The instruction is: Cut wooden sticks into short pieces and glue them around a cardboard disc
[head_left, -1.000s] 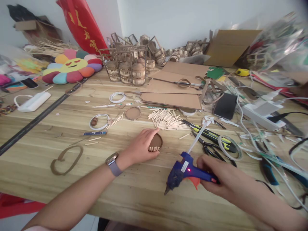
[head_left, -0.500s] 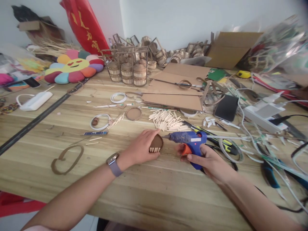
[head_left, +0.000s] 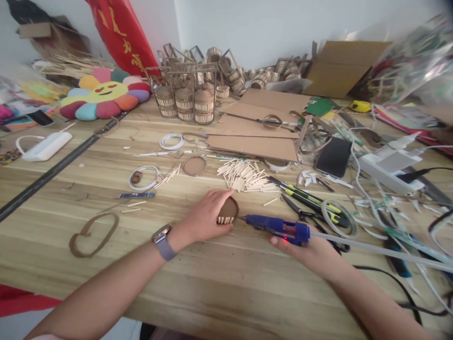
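My left hand, with a watch on its wrist, grips a small round brown cardboard piece on the table. Several short pale sticks stand along the near edge of that piece. In my right hand is a blue glue gun, with a red light on and a long clear glue stick out of its back. Its nozzle points left, at or close to the right rim of the round piece. Beyond my hands lies a pile of pale sticks.
A second round base lies behind my left hand. Scissors, a cutter and a tape roll lie at right. Small baskets and cardboard sheets are farther back.
The glue gun has rolled over and dropped slightly, its nozzle now near the lower right rim. A loose stick and the scissors show more behind it. My left hand keeps its hold.
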The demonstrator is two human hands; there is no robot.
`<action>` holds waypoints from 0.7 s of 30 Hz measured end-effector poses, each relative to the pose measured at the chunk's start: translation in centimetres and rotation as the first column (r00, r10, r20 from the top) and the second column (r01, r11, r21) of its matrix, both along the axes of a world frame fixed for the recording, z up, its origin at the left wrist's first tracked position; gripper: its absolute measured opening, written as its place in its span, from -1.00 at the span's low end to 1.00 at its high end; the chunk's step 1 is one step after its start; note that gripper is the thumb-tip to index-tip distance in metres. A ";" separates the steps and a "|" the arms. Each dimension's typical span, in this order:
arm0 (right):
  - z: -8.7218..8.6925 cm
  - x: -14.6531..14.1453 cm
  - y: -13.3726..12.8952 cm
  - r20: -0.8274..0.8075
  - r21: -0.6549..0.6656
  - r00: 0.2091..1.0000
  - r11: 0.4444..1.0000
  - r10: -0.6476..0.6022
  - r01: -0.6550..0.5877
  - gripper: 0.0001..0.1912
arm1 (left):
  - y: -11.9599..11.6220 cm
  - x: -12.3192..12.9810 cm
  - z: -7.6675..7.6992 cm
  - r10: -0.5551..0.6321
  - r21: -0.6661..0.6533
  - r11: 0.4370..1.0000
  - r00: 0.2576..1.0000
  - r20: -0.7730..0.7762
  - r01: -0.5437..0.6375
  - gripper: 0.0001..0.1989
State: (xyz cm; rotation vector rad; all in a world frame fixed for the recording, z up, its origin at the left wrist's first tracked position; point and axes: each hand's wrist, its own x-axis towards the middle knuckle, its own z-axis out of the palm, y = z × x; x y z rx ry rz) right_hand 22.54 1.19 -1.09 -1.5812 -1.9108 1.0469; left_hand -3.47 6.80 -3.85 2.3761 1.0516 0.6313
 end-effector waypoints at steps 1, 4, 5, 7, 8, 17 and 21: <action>-0.1 -0.1 -0.1 0.018 0.021 1.000 1.000 0.007 -0.007 -0.58 | 0.0 0.0 0.0 -0.001 0.004 1.000 1.000 0.002 0.001 -0.25; -0.1 -0.4 -0.4 0.045 0.082 0.999 0.996 0.019 -0.023 -0.62 | 0.0 0.0 0.1 -0.003 0.010 1.000 1.000 0.007 0.003 -0.25; -0.1 -0.5 -0.5 0.044 0.097 0.999 0.995 0.030 -0.034 -0.64 | 0.0 0.0 0.1 -0.004 0.010 1.000 1.000 0.007 0.004 -0.25; -0.2 -0.7 -0.5 0.034 0.103 0.997 0.992 0.067 -0.070 -0.68 | 0.0 0.0 0.1 -0.004 0.012 1.000 1.000 0.009 0.004 -0.25; -0.2 -0.8 -0.6 0.029 0.106 0.997 0.991 0.078 -0.081 -0.69 | 0.0 0.0 0.1 -0.003 0.014 1.000 1.000 0.010 0.003 -0.25; -0.9 -1.1 -0.7 0.063 0.131 0.996 0.989 0.063 -0.071 -0.69 | -0.1 0.1 0.2 0.003 0.031 1.000 1.000 0.006 -0.004 -0.28; -1.0 -1.0 -0.7 0.073 0.127 0.996 0.990 0.056 -0.065 -0.69 | -0.1 0.1 0.1 0.000 0.036 0.999 1.000 0.010 -0.001 -0.27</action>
